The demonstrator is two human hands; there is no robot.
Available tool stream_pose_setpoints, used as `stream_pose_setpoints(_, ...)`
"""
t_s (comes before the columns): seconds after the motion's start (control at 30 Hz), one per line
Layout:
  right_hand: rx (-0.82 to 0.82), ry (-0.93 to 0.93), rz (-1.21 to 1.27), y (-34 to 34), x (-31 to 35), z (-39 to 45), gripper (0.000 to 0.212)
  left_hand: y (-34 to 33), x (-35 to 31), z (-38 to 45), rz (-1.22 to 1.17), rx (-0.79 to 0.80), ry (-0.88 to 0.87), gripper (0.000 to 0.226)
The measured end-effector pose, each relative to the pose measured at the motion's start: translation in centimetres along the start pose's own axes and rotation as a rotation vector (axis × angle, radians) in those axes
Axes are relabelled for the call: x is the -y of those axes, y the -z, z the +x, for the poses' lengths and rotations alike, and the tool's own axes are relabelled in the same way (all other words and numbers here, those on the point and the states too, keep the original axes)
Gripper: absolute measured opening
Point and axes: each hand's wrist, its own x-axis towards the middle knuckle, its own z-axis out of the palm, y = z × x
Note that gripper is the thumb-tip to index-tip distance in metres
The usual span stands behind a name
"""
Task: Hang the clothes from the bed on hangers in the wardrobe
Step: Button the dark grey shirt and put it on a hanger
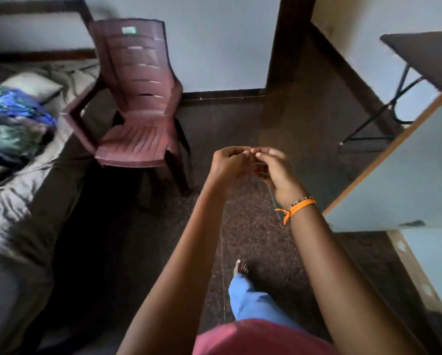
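A pile of clothes [15,119], blue and green, lies on the bed [17,201] at the far left. My left hand [229,165] and my right hand [276,172] meet in front of me over the floor, fingers curled and fingertips touching. Between them they pinch a thin grey wire [260,164]; a strand of it runs down past my right wrist. What the wire belongs to is too faint to tell. The wardrobe's pale blue door [407,175] with a wooden edge stands open at the right, close to my right forearm.
A maroon plastic chair [138,98] stands between the bed and the wall ahead. A dark folding table [425,55] is at the upper right. Dark speckled floor [240,119] lies ahead; my bare foot [241,267] is on it.
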Motion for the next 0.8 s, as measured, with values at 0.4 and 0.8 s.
stream_pose_setpoints(0.4, 0.498, -0.166, -0.11, -28.2, -3.4, 10.9, 0.027, 26.5, -3.9, 7.3, -0.068, -0.548, 0.084, 0.016)
stream_pose_setpoints(0.8, 0.843, -0.237, -0.294, -55.6, -5.6, 21.5, 0.024, 50.5, -6.9, 15.3, -0.293, -0.863, 0.083, 0.018)
